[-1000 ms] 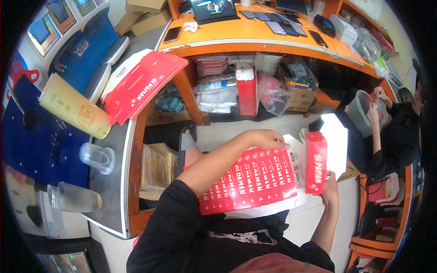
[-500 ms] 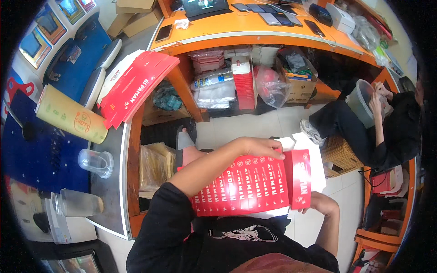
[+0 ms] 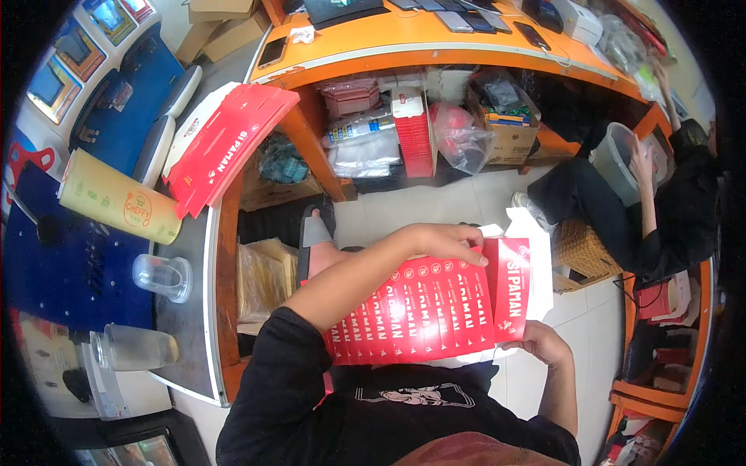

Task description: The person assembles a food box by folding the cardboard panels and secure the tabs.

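Across my lap lies a fanned row of flat red-and-white cardboard box blanks (image 3: pixel 423 311), overlapping like shingles. My left hand (image 3: pixel 447 242) reaches over it from the left, its fingers curled on the upper right edge of the row. At the right end, one red box blank (image 3: pixel 510 291) stands a little apart, with white flaps showing behind it. My right hand (image 3: pixel 544 344) pinches that blank at its lower corner, the thumb and fingers closed. The undersides of the blanks are hidden.
On the left counter are a stack of red box blanks (image 3: pixel 233 140), a yellow-green paper roll (image 3: pixel 120 198) and two clear plastic containers (image 3: pixel 162 278). An orange desk (image 3: pixel 435 58) holding phones stands ahead. At right, another person sits with a clear tub (image 3: pixel 618 163).
The end blank has tilted more upright and shifted slightly up and left, my right hand with it. My left hand has risen a little. The other person's one hand has left the tub and reaches upward.
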The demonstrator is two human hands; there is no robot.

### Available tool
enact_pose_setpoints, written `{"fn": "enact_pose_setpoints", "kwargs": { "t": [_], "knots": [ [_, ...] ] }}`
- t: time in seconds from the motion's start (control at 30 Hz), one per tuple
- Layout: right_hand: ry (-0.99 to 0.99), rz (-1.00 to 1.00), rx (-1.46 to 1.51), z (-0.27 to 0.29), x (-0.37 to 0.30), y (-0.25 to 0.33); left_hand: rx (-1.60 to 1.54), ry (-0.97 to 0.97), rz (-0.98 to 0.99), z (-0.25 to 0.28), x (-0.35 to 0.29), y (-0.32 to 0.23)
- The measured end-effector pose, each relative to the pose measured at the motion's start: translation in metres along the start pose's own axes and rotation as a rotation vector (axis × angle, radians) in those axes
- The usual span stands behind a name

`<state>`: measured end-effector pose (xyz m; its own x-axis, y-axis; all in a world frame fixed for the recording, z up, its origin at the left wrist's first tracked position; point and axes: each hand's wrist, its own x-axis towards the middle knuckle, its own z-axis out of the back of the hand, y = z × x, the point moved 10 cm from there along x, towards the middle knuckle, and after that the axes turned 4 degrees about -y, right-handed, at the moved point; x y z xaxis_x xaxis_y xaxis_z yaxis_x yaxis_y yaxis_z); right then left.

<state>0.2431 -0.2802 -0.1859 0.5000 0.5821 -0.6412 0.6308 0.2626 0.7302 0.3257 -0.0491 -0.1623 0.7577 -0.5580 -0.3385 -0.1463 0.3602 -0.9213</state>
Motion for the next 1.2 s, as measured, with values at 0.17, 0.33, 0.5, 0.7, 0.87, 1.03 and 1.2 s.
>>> {"fn": "enact_pose_setpoints", "kwargs": {
  "t": [0.17,0.33,0.5,0.7,0.87,1.03,1.2],
  "knots": [
    [-0.029,-0.025,-0.129,0.029,-0.002,-0.009,-0.161,-0.043,0.005,0.002,0.005,0.003],
    [-0.087,-0.150,-0.304,0.027,-0.011,-0.006,-0.059,-0.029,-0.102,0.000,0.011,-0.005],
    [-0.143,-0.038,-0.658,0.037,-0.014,0.028,-0.189,0.009,-0.034,-0.001,0.016,0.008],
    [-0.350,0.533,-0.400,0.002,0.014,0.108,-0.149,0.019,-0.044,-0.001,0.016,0.005],
    [0.006,0.597,-0.162,-0.050,0.056,0.124,-0.184,-0.041,-0.037,0.002,0.007,0.003],
    [-0.102,0.450,-0.225,-0.044,0.071,0.111,-0.217,-0.021,-0.031,0.003,0.008,0.005],
    [0.153,0.265,-0.613,-0.083,0.022,0.111,-0.212,-0.007,-0.056,0.005,0.008,0.018]
  ]
}}
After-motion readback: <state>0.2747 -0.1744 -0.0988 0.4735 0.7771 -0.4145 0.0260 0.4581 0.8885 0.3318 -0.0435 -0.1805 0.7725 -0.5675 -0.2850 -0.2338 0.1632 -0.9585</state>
